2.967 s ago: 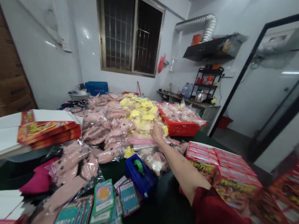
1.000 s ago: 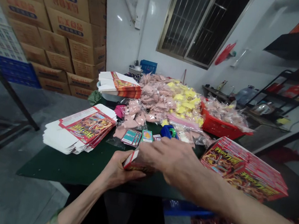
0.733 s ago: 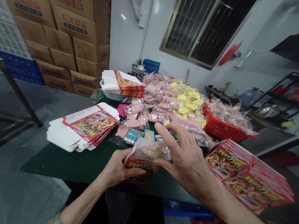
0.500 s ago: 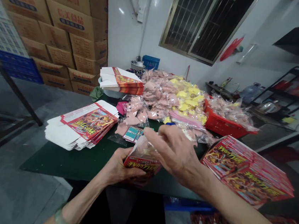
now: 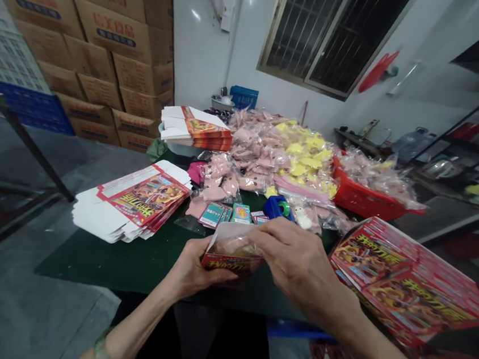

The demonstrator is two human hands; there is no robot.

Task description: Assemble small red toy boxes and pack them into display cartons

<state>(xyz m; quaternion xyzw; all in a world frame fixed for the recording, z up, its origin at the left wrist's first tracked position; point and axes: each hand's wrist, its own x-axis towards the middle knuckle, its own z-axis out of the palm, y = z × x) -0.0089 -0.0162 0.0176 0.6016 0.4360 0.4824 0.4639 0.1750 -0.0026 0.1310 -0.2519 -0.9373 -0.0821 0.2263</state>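
Observation:
My left hand is wrapped round a small red printed carton, thumb across its front. The carton's top is open, with a white flap raised at the back. Inside it shows a clear plastic packet with something pale pink in it. My right hand has its fingers closed at the carton's right top edge; the fingertips are partly hidden. Just behind the carton lie teal cards, a green and yellow card and a blue tape dispenser.
Flattened cartons are stacked on the left of the green table. Filled cartons stand at the right. Bagged pink and yellow plush pieces are heaped at the back, beside a red basket. Another stack of flat cartons sits behind.
My right hand has moved down and right from above the carton to its right edge. The packet sits lower inside. The cards and tape dispenser behind show more.

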